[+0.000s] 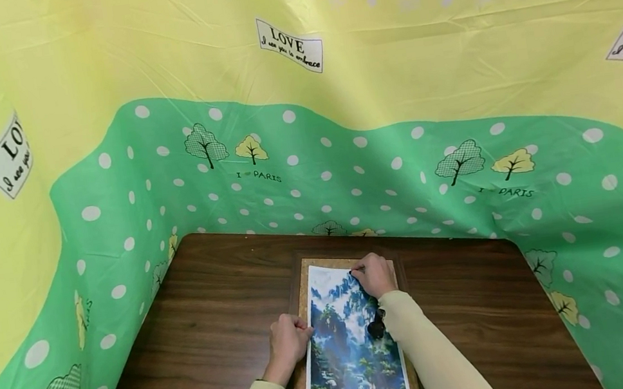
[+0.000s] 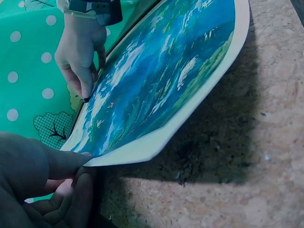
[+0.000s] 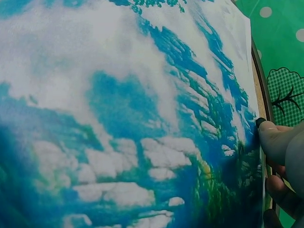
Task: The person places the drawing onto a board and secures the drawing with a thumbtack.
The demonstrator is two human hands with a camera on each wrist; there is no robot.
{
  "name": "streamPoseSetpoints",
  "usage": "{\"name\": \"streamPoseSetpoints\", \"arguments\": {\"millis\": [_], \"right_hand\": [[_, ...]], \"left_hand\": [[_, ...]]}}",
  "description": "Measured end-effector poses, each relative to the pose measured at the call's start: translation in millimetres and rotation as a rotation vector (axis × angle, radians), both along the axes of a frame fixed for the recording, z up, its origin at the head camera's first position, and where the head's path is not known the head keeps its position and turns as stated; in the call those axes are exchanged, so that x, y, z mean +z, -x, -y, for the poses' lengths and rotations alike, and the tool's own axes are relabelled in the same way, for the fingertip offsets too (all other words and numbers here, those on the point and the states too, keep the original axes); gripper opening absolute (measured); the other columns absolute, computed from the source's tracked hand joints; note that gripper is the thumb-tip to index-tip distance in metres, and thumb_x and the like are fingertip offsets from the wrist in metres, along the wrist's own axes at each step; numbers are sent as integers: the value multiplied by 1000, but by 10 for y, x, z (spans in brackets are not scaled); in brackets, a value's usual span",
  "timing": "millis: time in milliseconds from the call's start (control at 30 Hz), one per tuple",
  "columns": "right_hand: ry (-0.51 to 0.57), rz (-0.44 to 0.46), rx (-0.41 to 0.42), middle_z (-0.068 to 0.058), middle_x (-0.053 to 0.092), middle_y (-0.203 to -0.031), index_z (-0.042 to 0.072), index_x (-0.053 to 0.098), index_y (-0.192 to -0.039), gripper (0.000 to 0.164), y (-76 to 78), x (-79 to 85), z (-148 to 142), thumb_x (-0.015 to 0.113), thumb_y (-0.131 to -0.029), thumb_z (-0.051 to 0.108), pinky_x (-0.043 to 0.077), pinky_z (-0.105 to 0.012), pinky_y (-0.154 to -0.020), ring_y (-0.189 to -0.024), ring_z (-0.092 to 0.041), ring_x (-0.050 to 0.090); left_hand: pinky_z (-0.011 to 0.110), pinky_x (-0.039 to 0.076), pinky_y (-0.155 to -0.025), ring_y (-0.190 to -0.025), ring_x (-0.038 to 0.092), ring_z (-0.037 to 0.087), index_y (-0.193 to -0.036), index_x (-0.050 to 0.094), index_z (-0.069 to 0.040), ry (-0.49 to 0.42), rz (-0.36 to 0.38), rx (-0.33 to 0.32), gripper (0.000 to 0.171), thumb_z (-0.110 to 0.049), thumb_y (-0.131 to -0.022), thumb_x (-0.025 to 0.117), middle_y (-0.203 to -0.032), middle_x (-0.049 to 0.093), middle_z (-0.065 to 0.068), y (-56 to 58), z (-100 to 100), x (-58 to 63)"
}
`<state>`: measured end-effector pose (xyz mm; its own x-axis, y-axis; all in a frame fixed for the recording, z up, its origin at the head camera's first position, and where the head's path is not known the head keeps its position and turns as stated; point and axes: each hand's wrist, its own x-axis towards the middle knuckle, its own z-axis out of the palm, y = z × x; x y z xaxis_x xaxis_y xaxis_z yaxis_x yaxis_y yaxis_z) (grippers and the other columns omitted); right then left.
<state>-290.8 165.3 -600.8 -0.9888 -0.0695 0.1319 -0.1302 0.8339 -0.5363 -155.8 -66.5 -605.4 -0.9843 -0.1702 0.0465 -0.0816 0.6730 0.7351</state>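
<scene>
A printed landscape picture [image 1: 343, 340] with blue mountains and a white border lies on a cork board [image 1: 301, 293]. My left hand [image 1: 289, 338] is at the picture's left edge. The left wrist view shows its thumb on top of the paper [image 2: 142, 154] and its fingers below, pinching the edge, with the paper's side lifted off the cork. At the picture's top edge my right hand [image 1: 376, 275] pinches a small black pushpin [image 3: 260, 121] against the paper. Only the pin's dark head shows; its point is hidden.
The board lies on a dark wooden table [image 1: 215, 310]. A green and yellow curtain [image 1: 356, 176] with white dots and printed trees hangs around the table's back and sides. A black wrist camera [image 1: 376, 326] sits on the right sleeve, over the picture's right side.
</scene>
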Motion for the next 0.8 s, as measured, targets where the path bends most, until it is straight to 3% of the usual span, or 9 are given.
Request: {"name": "streamPoseSetpoints", "arguments": {"millis": [400, 800], "right_hand": [[3, -10, -39, 1, 75, -87, 22, 81, -86, 8, 10, -45, 21, 80, -87, 30, 55, -43, -69, -72, -17, 66], [23, 13, -89, 1, 74, -86, 23, 82, -83, 7, 11, -27, 54, 81, -86, 30, 54, -44, -69, -74, -19, 66]], "left_hand": [[31, 47, -58, -57, 52, 10, -59, 65, -17, -10, 15, 8, 28, -16, -79, 85, -57, 59, -10, -12, -3, 17], [32, 48, -58, -57, 54, 9, -60, 66, -16, -13, 0, -3, 26, -14, -78, 85, -56, 61, -9, -26, -6, 27]]}}
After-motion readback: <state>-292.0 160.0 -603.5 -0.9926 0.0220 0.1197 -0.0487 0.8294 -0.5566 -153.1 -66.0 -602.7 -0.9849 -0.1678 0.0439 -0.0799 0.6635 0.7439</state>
